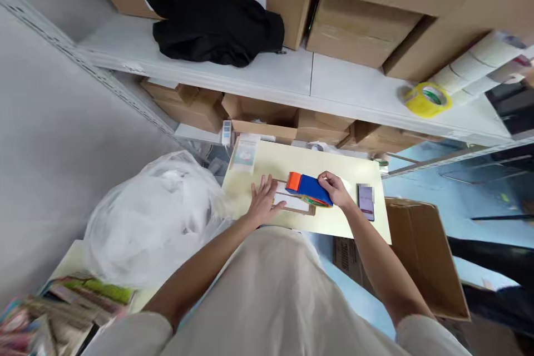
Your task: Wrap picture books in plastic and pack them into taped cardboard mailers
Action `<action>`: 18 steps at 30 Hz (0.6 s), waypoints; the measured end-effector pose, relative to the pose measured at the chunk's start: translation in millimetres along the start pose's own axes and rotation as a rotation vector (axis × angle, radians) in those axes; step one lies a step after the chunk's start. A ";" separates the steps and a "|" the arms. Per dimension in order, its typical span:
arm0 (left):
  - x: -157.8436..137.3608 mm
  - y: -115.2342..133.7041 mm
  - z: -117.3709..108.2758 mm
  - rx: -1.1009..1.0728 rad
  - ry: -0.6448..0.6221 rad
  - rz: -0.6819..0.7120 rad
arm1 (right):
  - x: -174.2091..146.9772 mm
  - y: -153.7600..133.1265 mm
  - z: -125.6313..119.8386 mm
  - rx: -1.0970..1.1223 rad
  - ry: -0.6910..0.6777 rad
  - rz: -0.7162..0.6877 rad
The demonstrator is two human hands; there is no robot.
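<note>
On the cream table point(271, 158) lies a small flat cardboard box point(309, 209) with white showing on its upper face. My left hand point(263, 200) rests on the box's left end, fingers spread. A blue and orange tape dispenser point(311, 186) is over the right part of the box, with a roll of tape in it. My right hand point(334, 188) grips the dispenser at its right end. I cannot tell whether tape is stuck to the box.
A phone point(366, 202) lies at the table's right side, a leaflet point(245, 153) at its back left. A white plastic bundle point(146, 222) bulges on the left. Behind, a shelf point(292, 75) carries cartons, black cloth point(217, 19) and yellow tape point(428, 100). An open carton point(421, 256) stands right.
</note>
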State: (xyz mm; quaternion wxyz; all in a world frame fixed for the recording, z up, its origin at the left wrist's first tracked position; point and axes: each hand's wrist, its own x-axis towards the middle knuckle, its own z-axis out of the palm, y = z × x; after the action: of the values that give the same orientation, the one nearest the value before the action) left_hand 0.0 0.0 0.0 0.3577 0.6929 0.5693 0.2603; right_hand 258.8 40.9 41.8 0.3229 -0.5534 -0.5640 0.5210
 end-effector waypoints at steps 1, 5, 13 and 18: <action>1.9 5.5 -0.7 -0.121 0.032 -0.046 | -0.2 0.7 -1.4 -0.002 -0.005 -0.008; 13.3 26.2 -3.5 -0.675 -0.006 -0.318 | -0.7 2.4 -4.4 -0.019 -0.017 -0.038; 32.4 38.2 -3.8 -1.293 -0.155 -0.685 | -2.5 2.7 -3.0 -0.088 -0.004 -0.071; 33.7 33.0 8.5 -1.423 -0.176 -0.730 | -3.5 5.1 -3.7 -0.074 -0.010 -0.075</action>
State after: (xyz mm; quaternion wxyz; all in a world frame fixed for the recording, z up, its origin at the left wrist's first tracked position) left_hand 33.7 28.0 19.4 0.8195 0.0868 0.4273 0.3719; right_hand 264.4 37.6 38.7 0.3187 -0.5408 -0.6049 0.4899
